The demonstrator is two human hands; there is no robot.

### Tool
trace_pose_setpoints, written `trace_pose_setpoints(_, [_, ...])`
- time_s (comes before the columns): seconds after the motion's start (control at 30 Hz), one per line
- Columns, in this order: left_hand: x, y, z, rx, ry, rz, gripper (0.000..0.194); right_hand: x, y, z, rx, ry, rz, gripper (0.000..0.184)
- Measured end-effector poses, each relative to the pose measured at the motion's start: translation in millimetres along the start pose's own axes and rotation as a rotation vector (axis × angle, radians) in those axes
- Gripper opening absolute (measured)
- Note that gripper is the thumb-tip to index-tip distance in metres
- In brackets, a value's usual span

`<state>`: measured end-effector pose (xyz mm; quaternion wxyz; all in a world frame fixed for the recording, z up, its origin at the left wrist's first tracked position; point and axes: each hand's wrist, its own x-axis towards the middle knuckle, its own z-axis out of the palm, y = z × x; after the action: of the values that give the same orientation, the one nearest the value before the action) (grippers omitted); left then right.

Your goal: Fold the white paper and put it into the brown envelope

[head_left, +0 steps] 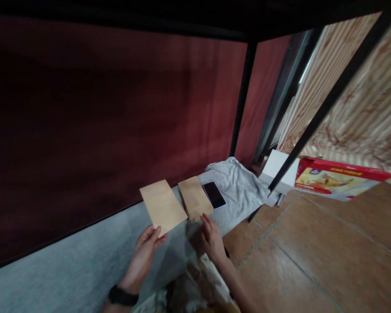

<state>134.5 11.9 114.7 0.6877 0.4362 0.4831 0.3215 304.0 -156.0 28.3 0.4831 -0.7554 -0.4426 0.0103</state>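
Note:
My left hand (144, 253) is closed on the near edge of a brown paper envelope (163, 206), holding it above the grey cloth-covered surface (68, 261). My right hand (212, 239) reaches forward with fingers stretched out, its fingertips touching the near end of a second brown envelope (194, 198) that lies flat on the surface. A dark smartphone (214, 194) lies just right of that envelope. A black watch is on my left wrist.
A dark red wall panel rises behind the surface. Black metal frame posts (243, 98) stand at its right end. A crumpled grey cloth (239, 180), a white box (276, 167) and a red printed carton (337, 178) lie beyond, on a brown tiled floor (313, 261).

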Motion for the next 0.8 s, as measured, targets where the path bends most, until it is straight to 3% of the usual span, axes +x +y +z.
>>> trace_pose_setpoints(0.1, [20.1,-9.7,57.1,-0.033,-0.158,-0.024,0.042,16.3,36.3,-38.0,-0.050,0.082,0.095,0.053])
trace_pose_setpoints(0.2, [38.0,-30.9,99.5,-0.007,-0.163,-0.069,0.030,17.7,63.6,-56.4,-0.073,0.109,0.126,0.048])
trace_pose_setpoints(0.27, [45.7,-44.7,115.0,0.011,-0.144,-0.084,0.026,12.2,77.9,-58.7,-0.083,0.127,0.134,0.047])
trace_pose_setpoints(0.4, [52.7,-61.3,121.5,0.046,-0.105,-0.089,0.027,3.0,99.7,-55.3,-0.099,0.135,0.149,0.044])
trace_pose_setpoints(0.5, [55.4,-65.5,118.7,0.078,-0.076,-0.070,0.026,11.2,108.1,-54.3,-0.105,0.127,0.151,0.044])
trace_pose_setpoints(0.67, [55.9,-69.8,120.6,0.155,-0.055,-0.029,0.025,54.1,107.1,-52.0,-0.165,0.121,0.199,0.046])
trace_pose_setpoints(0.8, [56.6,-72.8,125.7,0.274,-0.047,-0.008,0.022,89.6,101.4,-46.8,-0.258,0.050,0.321,0.046])
